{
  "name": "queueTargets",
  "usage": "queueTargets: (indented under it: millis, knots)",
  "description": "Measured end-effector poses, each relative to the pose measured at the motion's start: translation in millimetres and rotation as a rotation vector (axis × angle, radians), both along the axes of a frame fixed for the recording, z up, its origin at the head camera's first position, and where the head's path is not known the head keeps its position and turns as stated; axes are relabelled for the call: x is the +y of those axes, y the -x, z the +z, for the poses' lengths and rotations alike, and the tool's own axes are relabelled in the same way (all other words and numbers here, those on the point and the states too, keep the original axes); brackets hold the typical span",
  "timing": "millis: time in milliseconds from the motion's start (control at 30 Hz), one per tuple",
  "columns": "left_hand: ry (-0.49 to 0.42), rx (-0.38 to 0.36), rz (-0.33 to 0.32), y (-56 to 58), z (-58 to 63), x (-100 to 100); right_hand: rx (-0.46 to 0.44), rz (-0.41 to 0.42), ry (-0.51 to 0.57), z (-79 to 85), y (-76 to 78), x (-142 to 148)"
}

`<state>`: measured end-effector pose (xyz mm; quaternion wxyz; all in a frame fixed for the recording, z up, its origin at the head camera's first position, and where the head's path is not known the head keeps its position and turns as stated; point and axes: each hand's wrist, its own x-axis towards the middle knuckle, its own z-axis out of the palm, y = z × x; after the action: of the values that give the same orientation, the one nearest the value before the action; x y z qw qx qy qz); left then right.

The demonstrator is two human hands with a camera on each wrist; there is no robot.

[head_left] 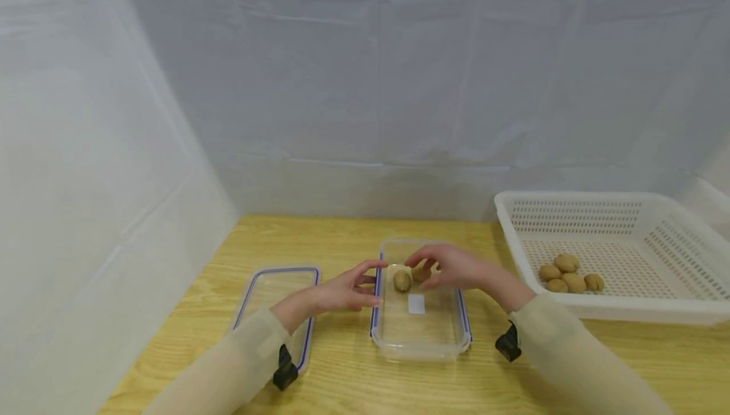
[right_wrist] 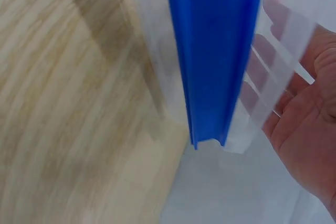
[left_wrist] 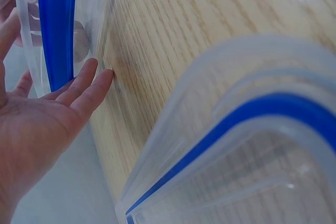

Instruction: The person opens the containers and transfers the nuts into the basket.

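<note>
A clear plastic box [head_left: 422, 332] with blue-edged side flaps stands on the table, a small white label on it. Inside lies one walnut [head_left: 402, 280]. My right hand [head_left: 453, 266] reaches into the box from the right, its thumb and fingers bent around a second walnut [head_left: 421, 274]. In the right wrist view those fingers show blurred through the clear wall, behind a blue flap [right_wrist: 215, 51]. At the box's left side is my left hand [head_left: 345, 290], fingers spread and loosely extended along the wall; the left wrist view shows the fingertips beside the blue flap [left_wrist: 56, 30].
A clear lid [head_left: 276, 282] with a blue seal lies left of the box, partly under my left forearm. On the right stands a white perforated basket [head_left: 656, 307] with several walnuts [head_left: 573, 282] in its near left corner. White sheeting [head_left: 365, 85] rises behind the wooden table.
</note>
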<state>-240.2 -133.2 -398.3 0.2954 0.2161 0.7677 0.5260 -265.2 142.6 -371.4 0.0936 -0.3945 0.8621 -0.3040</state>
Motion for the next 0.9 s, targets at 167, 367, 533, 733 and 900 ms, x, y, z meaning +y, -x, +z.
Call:
queueTargets:
  millis: [167,367,533,733,900]
  knots:
    - [0.004,-0.004,0.003,-1.2,1.5,1,-0.031,0.008,0.015,-9.2,3.9,-6]
    - [0.009,-0.008,0.002,-1.8,1.3,0,-0.063,-0.006,-0.002,-15.8,7.4,-13]
    - [0.015,-0.010,0.006,-1.5,1.8,1,-0.046,-0.011,-0.043,-19.3,10.2,-17]
    - [0.020,-0.004,0.002,-0.5,1.5,1,0.001,-0.002,-0.114,-19.1,7.7,-20]
    - [0.023,-0.006,0.007,0.3,0.0,1,-0.006,0.012,-0.149,-19.0,4.0,-23]
